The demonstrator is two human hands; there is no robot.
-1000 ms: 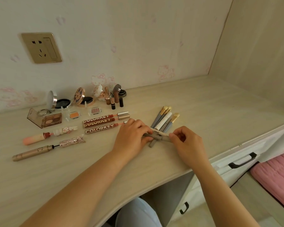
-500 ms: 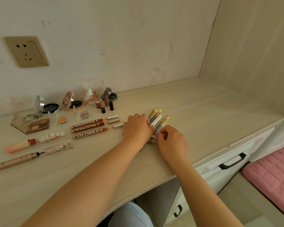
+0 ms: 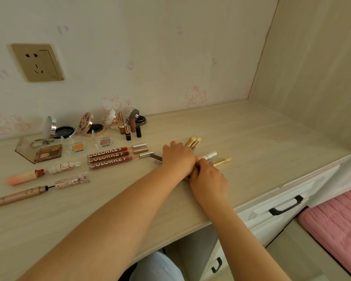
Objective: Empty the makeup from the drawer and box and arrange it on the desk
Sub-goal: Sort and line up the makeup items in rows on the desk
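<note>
At the bottom of the frame 2 bare forearms reach up from the near edge of the pale wood-grain desk (image 3: 251,138) and meet at its centre. The right hand (image 3: 208,179), just right of centre, has its fingers curled down over the near ends of a bundle of makeup brushes (image 3: 194,141); exactly which ones it pinches cannot be told. The left hand (image 3: 177,157) lies knuckles-up across the same bundle, fingers bent over the handles, touching the right hand. Beyond the left hand 3 or 4 pale brush tips fan out toward the wall, a single brush (image 3: 223,161) points right just past the right hand, and a silvery tube (image 3: 210,155) shows between the 2. A dark slim stick (image 3: 156,157) pokes out left of the left hand. Farther left lie 3 brown COLORKEY lip glosses (image 3: 109,159) side by side, silver caps to the right. At centre left sit a peach tube (image 3: 24,177) with a white bunny-shaped cap, a butterfly-topped wand (image 3: 72,181) and a rose-gold mascara tube (image 3: 16,197). Behind them are a clear-lidded eyeshadow palette (image 3: 47,154), 2 small single shadows (image 3: 78,148) and open cushion compacts (image 3: 64,131), with upright lipsticks (image 3: 121,125) near the wall. A gold wall socket (image 3: 38,62) is at upper left. At lower right, a white drawer (image 3: 286,206) with a black handle stands slightly open beside a pink cushion (image 3: 336,226).
</note>
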